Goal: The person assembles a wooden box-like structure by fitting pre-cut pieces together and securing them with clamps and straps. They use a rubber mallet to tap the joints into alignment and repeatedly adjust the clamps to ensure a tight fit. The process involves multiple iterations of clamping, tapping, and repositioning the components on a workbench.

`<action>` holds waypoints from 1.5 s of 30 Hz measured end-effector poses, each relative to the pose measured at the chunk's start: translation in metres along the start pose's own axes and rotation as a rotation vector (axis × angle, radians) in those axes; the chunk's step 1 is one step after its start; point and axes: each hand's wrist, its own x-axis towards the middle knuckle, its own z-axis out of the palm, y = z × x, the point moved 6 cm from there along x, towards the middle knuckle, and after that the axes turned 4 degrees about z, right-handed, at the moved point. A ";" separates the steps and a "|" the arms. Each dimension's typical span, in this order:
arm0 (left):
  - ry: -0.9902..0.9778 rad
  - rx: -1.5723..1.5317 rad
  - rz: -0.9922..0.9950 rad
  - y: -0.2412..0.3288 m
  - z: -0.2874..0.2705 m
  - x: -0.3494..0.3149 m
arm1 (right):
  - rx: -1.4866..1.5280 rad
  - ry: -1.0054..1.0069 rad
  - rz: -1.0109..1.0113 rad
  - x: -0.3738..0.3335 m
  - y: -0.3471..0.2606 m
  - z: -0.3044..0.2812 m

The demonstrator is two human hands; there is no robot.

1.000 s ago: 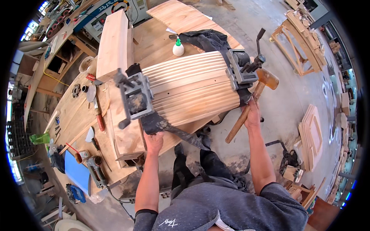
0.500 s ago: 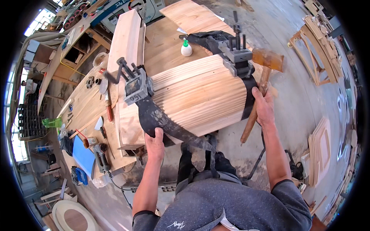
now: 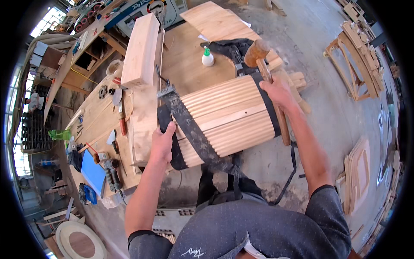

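Note:
Between my hands lies a rounded, fluted wooden drum (image 3: 228, 113) made of glued strips. Black straps wrap it: one strap (image 3: 192, 129) slants across its left part, another (image 3: 270, 110) circles its right end. A metal strap clamp (image 3: 167, 91) with a crank sits at the far left side; a second clamp (image 3: 238, 64) is partly hidden behind the far right edge. My left hand (image 3: 162, 143) is closed on the drum's strapped left end, thumb on top. My right hand (image 3: 279, 91) is closed round the handle of a wooden mallet (image 3: 257, 52), against the right strap.
A workbench (image 3: 101, 116) on the left holds a nail gun (image 3: 114, 175), a blue sheet (image 3: 93, 170) and scrapers. Behind the drum stand a white squeeze bottle (image 3: 208, 58) with a green top and a thick timber block (image 3: 141, 49). Curved panels (image 3: 359, 175) lean at the right.
The drum has rolled away from me, carrying the clamps from its top to its far side. My right hand and the mallet moved left and farther off; my left hand moved slightly up-left.

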 end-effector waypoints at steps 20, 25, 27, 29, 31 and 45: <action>0.077 -0.090 -0.003 -0.016 0.006 -0.037 | 0.098 -0.075 -0.118 0.040 -0.001 -0.009; 0.284 0.639 0.323 0.000 -0.009 -0.050 | 0.103 0.012 -0.186 -0.019 0.025 -0.074; 0.377 0.976 0.641 0.028 0.014 -0.073 | 0.101 0.067 -0.135 -0.074 0.029 -0.099; 0.065 1.246 0.856 0.057 0.080 -0.099 | 0.129 0.079 0.019 -0.112 0.051 -0.109; -0.110 1.465 1.026 0.057 0.138 -0.110 | 0.023 0.205 -0.101 -0.149 0.056 -0.104; -0.221 1.486 1.113 0.026 0.197 -0.109 | -0.024 0.280 -0.222 -0.192 0.006 -0.131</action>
